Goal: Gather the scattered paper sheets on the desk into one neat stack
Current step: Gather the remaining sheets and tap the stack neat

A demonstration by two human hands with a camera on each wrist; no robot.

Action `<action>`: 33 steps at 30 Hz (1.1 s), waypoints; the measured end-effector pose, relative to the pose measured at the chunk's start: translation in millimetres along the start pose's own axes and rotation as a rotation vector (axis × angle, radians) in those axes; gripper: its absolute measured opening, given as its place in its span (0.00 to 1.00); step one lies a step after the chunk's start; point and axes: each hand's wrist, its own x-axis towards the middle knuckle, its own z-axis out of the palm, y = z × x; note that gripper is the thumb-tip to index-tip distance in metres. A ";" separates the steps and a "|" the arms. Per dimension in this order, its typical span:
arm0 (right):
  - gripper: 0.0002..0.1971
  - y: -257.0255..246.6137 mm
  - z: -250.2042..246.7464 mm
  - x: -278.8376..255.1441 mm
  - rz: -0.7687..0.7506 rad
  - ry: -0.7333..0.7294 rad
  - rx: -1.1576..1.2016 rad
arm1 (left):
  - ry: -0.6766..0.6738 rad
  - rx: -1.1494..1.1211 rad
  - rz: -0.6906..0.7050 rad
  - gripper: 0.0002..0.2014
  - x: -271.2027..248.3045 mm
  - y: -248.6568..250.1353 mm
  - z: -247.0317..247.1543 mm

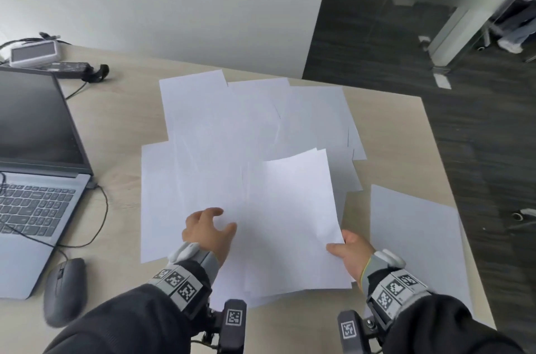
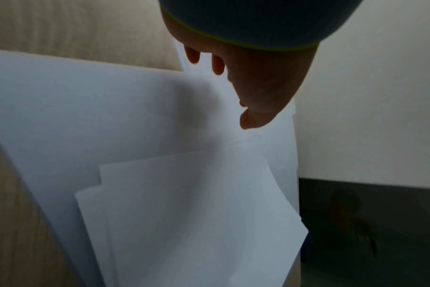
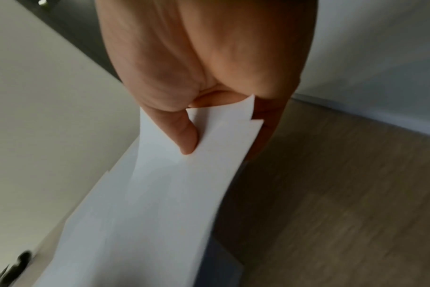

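R hand (image 1: 352, 252) thumb-pinch on sheets (image 1: 293, 217)

The overlapping sheets (image 1: 220, 133) cover one another, so their count cannot be told. The held sheets (image 1: 293, 208) hide the right hand's (image 1: 352, 252) fingers; only the thumb shows on top. The laptop (image 1: 37, 165) is cut off by the head view's left edge. Right wrist view: the dark object (image 3: 15, 266) at the lower left is blurred and unidentifiable. Left wrist view: the left hand's (image 2: 255, 81) fingertips are partly hidden; contact with paper cannot be told.
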 end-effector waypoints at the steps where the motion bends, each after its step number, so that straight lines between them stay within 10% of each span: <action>1: 0.11 1.8 -1.5 0.4 -0.013 -0.020 -0.027 | 0.002 0.007 -0.052 0.20 -1.6 -1.9 0.2; 17: 0.13 0.6 20.1 -3.4 -0.117 -0.224 -0.151 | 0.020 -0.305 -0.401 0.38 4.7 -11.0 4.5; 22: 0.11 8.1 18.0 -0.7 -0.118 -0.275 -0.213 | -0.012 -0.461 -0.376 0.08 -6.9 -21.0 2.5; 33: 0.10 13.8 11.2 1.1 -0.140 -0.387 -0.289 | -0.164 -0.811 -0.357 0.25 -29.3 -18.4 19.7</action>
